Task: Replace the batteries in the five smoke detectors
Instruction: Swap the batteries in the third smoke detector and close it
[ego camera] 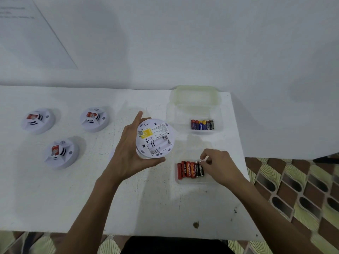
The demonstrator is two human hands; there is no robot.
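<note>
Detector (155, 138) held at centre, bay empty, left hand (128, 153) grip clamped round it; right hand (218, 164) grip pinched on battery (201, 169) in 4 o'clock tray (194, 181); three detectors (38, 121) at 9 o'clock judged pending

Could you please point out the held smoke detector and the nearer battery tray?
Round white plastic smoke detector (158, 144): head view, on its battery bay.
Nearer clear plastic battery tray (194, 181): head view, on its bare front rim.

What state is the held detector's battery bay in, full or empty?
Empty. The detector in the left hand is turned back up, and its bay shows bare white slots with nothing inside.
</note>
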